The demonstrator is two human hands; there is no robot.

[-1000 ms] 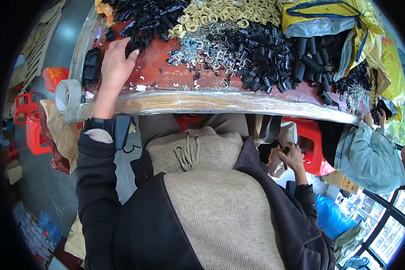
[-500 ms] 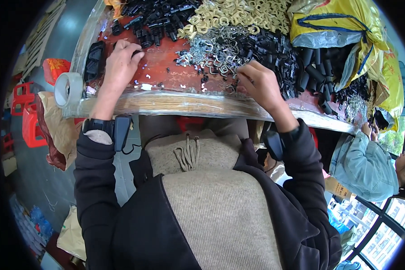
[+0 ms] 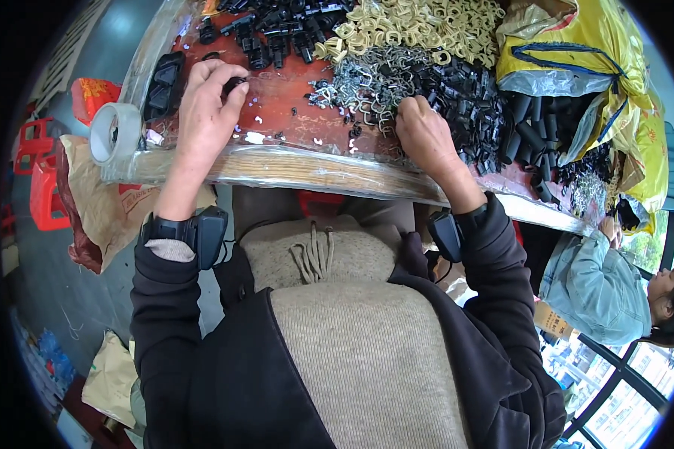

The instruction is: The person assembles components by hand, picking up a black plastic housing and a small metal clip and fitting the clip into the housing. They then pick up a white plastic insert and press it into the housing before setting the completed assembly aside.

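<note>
Between the thumb and fingers of my left hand [image 3: 208, 105] is a small black part [image 3: 234, 84], mostly covered by the fingers. That hand is over the left of the red tabletop [image 3: 281, 93], to the right of a black compartmented tray [image 3: 165, 86]. My right hand [image 3: 427, 135] has its fingers drawn together at the lower edge of a heap of silvery metal hooks [image 3: 367, 78]. Whatever its fingertips hold, if anything, is hidden. Beside that hand spreads a heap of black plastic pieces [image 3: 468, 105].
Beyond lie black fittings [image 3: 281, 37] and a pile of yellowish rings [image 3: 419, 26]. Yellow sacks [image 3: 569, 52] and black tubes [image 3: 532, 135] are at the right. A tape roll [image 3: 117, 133] sits on the left corner. Another person [image 3: 606, 284] works farther right.
The black part now shows between my left fingers, and that hand has shifted slightly right. My right hand's fingers have turned toward the metal hooks and drawn together.
</note>
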